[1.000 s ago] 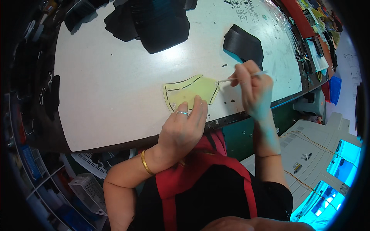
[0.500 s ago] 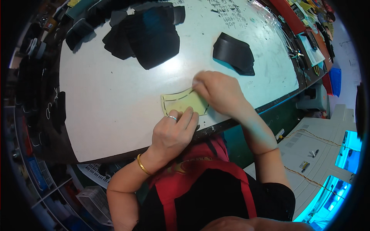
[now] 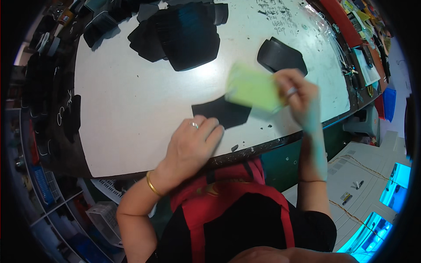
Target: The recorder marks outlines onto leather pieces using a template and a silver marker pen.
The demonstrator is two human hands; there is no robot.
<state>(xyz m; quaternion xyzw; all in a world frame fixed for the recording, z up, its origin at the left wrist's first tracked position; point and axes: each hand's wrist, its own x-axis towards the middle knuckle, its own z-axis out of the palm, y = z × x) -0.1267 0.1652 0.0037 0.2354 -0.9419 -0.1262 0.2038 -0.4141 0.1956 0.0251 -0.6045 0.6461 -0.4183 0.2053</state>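
A flat black piece of leather-like material point(image 3: 226, 111) lies on the white table top near its front edge. My left hand point(image 3: 190, 140), a ring on one finger, has its fingers curled and pressed on this piece's near left corner. My right hand point(image 3: 300, 96) grips a pale yellow-green template point(image 3: 254, 87) by its right end and holds it raised above and to the right of the black piece; motion blurs the template. Just beyond the right hand lies another set of curved black pieces point(image 3: 280, 57), overlapping one another.
A large pile of black pieces point(image 3: 188, 39) covers the far middle of the table point(image 3: 114, 131), with more dark stacks point(image 3: 100, 28) at the far left. Small scraps point(image 3: 234, 148) lie along the front edge. Tools and a red box edge point(image 3: 340, 22) line the right side.
The template, earlier flat under both hands, has been lifted up and right by my right hand, uncovering the black piece. My left hand stays low at the piece's left end.
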